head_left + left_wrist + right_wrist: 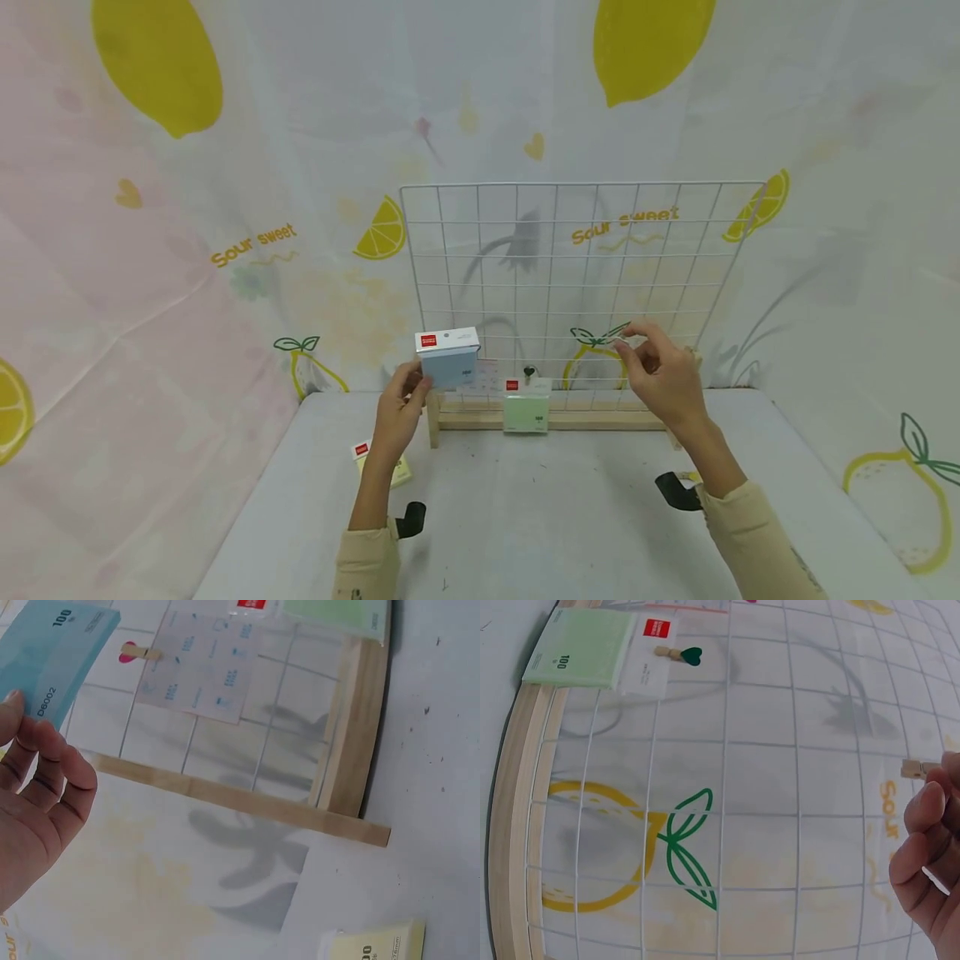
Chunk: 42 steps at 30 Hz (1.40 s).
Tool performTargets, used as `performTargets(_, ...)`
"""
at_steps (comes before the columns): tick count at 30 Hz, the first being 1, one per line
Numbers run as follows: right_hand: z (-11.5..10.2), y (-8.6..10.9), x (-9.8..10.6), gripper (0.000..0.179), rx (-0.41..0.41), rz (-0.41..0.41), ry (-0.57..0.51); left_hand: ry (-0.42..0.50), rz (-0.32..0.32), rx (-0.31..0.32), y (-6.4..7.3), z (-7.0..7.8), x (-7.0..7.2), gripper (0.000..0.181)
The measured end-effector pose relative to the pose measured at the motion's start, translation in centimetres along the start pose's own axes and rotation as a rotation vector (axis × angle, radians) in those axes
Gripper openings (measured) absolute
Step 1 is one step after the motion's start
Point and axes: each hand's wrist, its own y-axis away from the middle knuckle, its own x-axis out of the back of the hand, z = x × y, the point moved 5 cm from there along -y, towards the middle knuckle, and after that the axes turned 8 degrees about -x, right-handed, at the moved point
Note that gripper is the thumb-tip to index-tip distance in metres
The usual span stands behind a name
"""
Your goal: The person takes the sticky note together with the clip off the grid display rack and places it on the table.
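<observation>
In the head view my left hand grips a pack of blue sticky notes by its lower left edge, in front of the wire grid. Thumb and fingers of my right hand pinch a mini wooden clothespin, its far end hidden by the fingertips, before the grid's right side. A pack of green sticky notes hangs low on the grid from a clothespin with a green heart. Left of it, a printed paper sheet hangs from a clothespin with a pink heart.
A pack of yellow sticky notes lies on the white table, partly behind the left forearm. The grid stands in a wooden base toward the table's back. Behind it hangs a lemon-print cloth.
</observation>
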Motion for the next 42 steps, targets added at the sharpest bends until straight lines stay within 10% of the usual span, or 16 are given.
performTargets(24, 1.8, 1.5, 0.7, 0.021, -0.062, -0.005, 0.033, -0.036, 0.011, 0.07, 1.3, -1.4, 2.1, 0.025)
performTargets(34, 2.5, 2.2, 1.2, 0.02, -0.089, -0.012, 0.063, -0.068, -0.023, 0.074, 1.8, 2.3, 3.2, 0.025)
performTargets(42, 3.4, 3.1, 1.6, 0.021, -0.11, -0.017, 0.096, -0.086, -0.001, 0.122, 2.6, -0.3, 3.8, 0.026)
